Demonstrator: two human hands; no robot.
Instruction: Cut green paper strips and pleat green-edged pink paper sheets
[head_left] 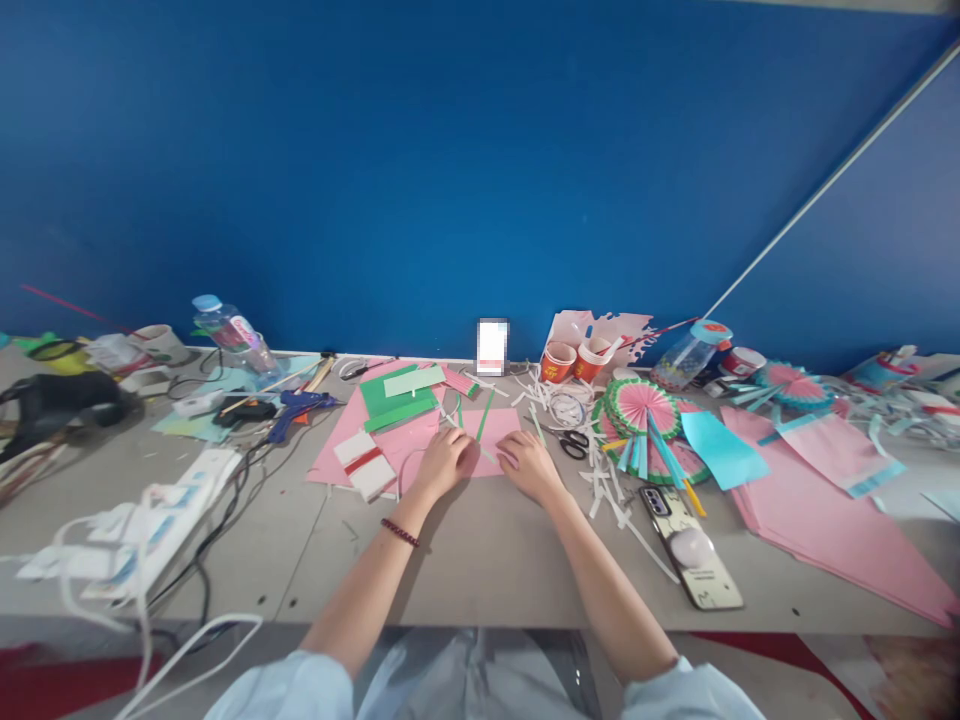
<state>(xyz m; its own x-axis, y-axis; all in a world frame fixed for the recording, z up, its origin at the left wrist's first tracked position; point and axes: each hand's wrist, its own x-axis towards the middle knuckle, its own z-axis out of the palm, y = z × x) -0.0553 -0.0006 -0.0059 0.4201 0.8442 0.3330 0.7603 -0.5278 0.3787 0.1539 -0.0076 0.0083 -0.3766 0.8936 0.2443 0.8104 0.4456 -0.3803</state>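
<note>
A piece of pink paper (504,424) lies flat on the table between my hands, a narrow green strip (486,414) running across its upper part. At its lower left edge, my left hand (445,460) has its fingers curled together on the paper. My right hand (529,466) rests on the right edge, fingers slightly apart and tips touching the sheet. A short pale strip (487,455) shows between the fingertips of both hands. The undersides of my fingers are hidden.
Green card (397,398) and a white-and-red pad (364,466) lie left. On the right are scissors (574,444), white paper scraps (600,490), paper fans (643,408), red cups (558,362) and a phone (691,548). A power strip (161,520) and glue gun (297,412) sit farther left.
</note>
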